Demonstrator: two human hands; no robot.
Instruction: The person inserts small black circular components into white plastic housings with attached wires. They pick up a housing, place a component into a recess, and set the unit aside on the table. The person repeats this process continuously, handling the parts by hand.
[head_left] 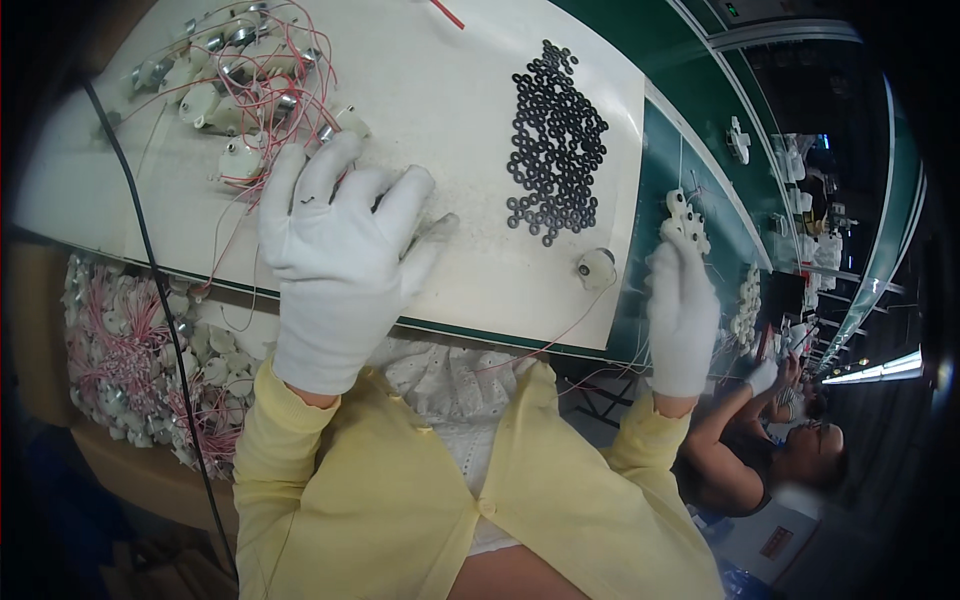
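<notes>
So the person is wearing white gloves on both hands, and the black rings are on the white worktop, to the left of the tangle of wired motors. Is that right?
Not quite: in the head view, the black rings lie to the right of the wired motors. They are on the white worktop, and the left hand and right hand wear white gloves.

White tabletop [460,110] carries pale motors [240,158] in red-wire tangle toward left edge, black rings [556,145] massed near right edge, lone motor [597,269] by near right corner, red strip [447,14] toward far edge.
</notes>
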